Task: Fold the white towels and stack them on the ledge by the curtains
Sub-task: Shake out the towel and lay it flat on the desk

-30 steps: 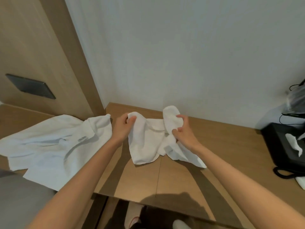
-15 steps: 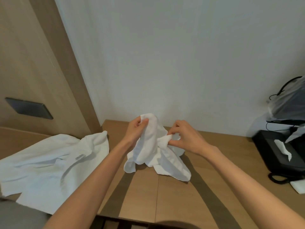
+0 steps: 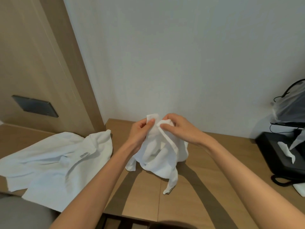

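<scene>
You face a plain white wall; wood panel with dark plate left, wooden desktop below, black tissue box right.

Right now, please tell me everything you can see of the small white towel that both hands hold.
The small white towel looks like terry cloth with a hemmed edge. It is crumpled, not yet folded. The left hand and right hand pinch its top, close together, and hold it up; its lower part and one corner appear to rest on the wooden surface.

Your left hand and right hand pinch the small towel above the worktop; large towel at left.
</scene>
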Available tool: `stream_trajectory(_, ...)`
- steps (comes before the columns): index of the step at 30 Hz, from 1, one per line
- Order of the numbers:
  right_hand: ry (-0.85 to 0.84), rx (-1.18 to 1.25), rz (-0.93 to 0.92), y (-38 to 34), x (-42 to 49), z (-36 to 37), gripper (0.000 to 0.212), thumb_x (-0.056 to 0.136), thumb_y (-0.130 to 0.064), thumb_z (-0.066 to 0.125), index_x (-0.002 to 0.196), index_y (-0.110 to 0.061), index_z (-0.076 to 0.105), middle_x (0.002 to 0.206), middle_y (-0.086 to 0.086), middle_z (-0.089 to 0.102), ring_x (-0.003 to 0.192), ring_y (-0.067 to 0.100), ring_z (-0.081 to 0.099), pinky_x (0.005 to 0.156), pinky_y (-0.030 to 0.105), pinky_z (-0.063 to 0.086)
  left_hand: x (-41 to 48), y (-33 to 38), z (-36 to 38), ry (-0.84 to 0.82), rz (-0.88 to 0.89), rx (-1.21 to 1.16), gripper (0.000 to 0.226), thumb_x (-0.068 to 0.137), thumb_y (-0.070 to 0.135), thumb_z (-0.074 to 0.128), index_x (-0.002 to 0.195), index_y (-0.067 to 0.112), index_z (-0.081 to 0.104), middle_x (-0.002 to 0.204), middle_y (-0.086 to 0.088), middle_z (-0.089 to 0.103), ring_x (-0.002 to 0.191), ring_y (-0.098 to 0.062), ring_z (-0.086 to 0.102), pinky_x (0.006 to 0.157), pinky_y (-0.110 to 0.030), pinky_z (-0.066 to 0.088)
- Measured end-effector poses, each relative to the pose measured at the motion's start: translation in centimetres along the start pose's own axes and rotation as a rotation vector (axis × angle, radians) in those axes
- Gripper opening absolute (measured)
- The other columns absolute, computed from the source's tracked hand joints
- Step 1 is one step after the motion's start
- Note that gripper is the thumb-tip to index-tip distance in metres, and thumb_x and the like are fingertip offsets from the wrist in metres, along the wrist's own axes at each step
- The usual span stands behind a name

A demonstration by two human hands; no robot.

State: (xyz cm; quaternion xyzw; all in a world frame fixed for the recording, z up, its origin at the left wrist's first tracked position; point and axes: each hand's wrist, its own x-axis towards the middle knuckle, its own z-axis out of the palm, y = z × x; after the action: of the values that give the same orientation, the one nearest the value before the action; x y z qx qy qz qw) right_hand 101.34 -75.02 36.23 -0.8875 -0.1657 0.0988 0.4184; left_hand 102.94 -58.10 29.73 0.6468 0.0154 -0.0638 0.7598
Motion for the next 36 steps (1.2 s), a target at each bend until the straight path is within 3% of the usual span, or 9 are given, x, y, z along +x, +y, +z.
stream_trajectory(5, 0.121, 0.047, -0.082, 0.1, 0.5, -0.8, 0.005, 0.090, -0.025, 0.063, 0.090, -0.022, 0.066, 0.085, -0.013, 0.065, 0.074, 0.001, 0.056, 0.069, 0.018, 0.042, -0.4, -0.3, -0.1, -0.062, -0.031, -0.073, 0.020, 0.096, 0.026, 0.054, 0.100, 0.021, 0.072, 0.102, -0.009, 0.072, 0.094, -0.022, 0.067, 0.089, -0.041, 0.052)
stream_trajectory(10, 0.160, 0.039, -0.115, -0.4, 1.2, -1.4, 0.005, 0.082, -0.027, 0.072, 0.085, -0.026, 0.068, 0.090, -0.012, 0.064, 0.073, -0.001, 0.058, 0.068, 0.017, 0.043, -0.7, 0.1, 0.6, -0.158, 0.013, 0.014, 0.024, 0.098, 0.027, 0.050, 0.112, 0.021, 0.068, 0.107, -0.003, 0.072, 0.100, -0.017, 0.066, 0.083, -0.029, 0.054)
stream_trajectory(12, 0.211, 0.005, -0.121, -0.1, 1.6, -1.2, 0.009, 0.079, -0.030, 0.075, 0.085, -0.028, 0.069, 0.105, -0.007, 0.056, 0.094, 0.002, 0.055, 0.078, 0.017, 0.042, -0.8, 0.2, 0.8, -0.179, 0.062, 0.103, 0.025, 0.097, 0.031, 0.052, 0.114, 0.023, 0.068, 0.105, 0.003, 0.072, 0.098, -0.009, 0.065, 0.075, -0.017, 0.051)
stream_trajectory(15, 0.255, -0.058, -0.107, 0.3, 1.9, -1.2, 0.012, 0.077, -0.032, 0.077, 0.084, -0.028, 0.069, 0.114, -0.006, 0.053, 0.113, 0.013, 0.042, 0.088, 0.021, 0.034, -0.8, 0.3, 1.3, -0.169, 0.111, 0.081, 0.023, 0.094, 0.030, 0.056, 0.111, 0.020, 0.070, 0.104, 0.001, 0.072, 0.098, -0.010, 0.066, 0.079, -0.017, 0.052)
stream_trajectory(19, 0.227, -0.021, -0.073, 0.7, 1.9, -1.5, 0.014, 0.073, -0.033, 0.079, 0.077, -0.027, 0.067, 0.102, -0.010, 0.066, 0.104, 0.017, 0.053, 0.079, 0.022, 0.038, -0.3, 0.6, 1.7, -0.036, 0.143, -0.024, 0.014, 0.088, 0.026, 0.066, 0.097, 0.018, 0.073, 0.092, 0.004, 0.074, 0.083, -0.004, 0.067, 0.068, -0.012, 0.049)
stream_trajectory(22, 0.224, 0.084, -0.081, 0.9, 1.8, -1.7, 0.016, 0.072, -0.030, 0.080, 0.072, -0.029, 0.064, 0.094, -0.019, 0.070, 0.097, 0.012, 0.058, 0.075, 0.021, 0.038, 0.2, 0.8, 1.6, -0.070, 0.169, -0.001, 0.004, 0.086, 0.020, 0.068, 0.085, 0.016, 0.069, 0.083, 0.002, 0.074, 0.077, -0.005, 0.067, 0.065, -0.012, 0.048)
stream_trajectory(28, 0.173, 0.109, -0.100, 0.7, 2.1, -2.6, 0.022, 0.069, -0.023, 0.083, 0.068, -0.021, 0.061, 0.068, -0.011, 0.063, 0.055, 0.007, 0.044, 0.051, 0.013, 0.034, 0.5, 0.8, 1.8, -0.064, 0.192, -0.021, 0.008, 0.084, 0.020, 0.071, 0.084, 0.014, 0.067, 0.083, 0.000, 0.073, 0.078, -0.009, 0.069, 0.067, -0.013, 0.049)
stream_trajectory(33, 0.284, -0.020, -0.102, 0.7, 2.5, -3.7, 0.017, 0.076, -0.016, 0.077, 0.089, -0.022, 0.068, 0.082, -0.012, 0.062, 0.055, -0.008, 0.049, 0.056, 0.006, 0.036, 0.4, 0.8, 1.9, 0.002, 0.269, 0.111, 0.021, 0.088, 0.023, 0.066, 0.095, 0.017, 0.047, 0.087, -0.001, 0.072, 0.078, -0.003, 0.068, 0.066, -0.009, 0.046)
stream_trajectory(36, 0.421, -0.061, -0.060, 0.7, 2.8, -4.5, 0.014, 0.081, -0.022, 0.072, 0.095, -0.023, 0.073, 0.087, -0.013, 0.066, 0.062, -0.005, 0.054, 0.060, 0.007, 0.038, 0.5, 0.7, 1.6, -0.105, 0.338, 0.251, 0.015, 0.090, 0.026, 0.062, 0.102, 0.022, 0.052, 0.103, 0.007, 0.065, 0.091, 0.001, 0.062, 0.075, -0.013, 0.047)
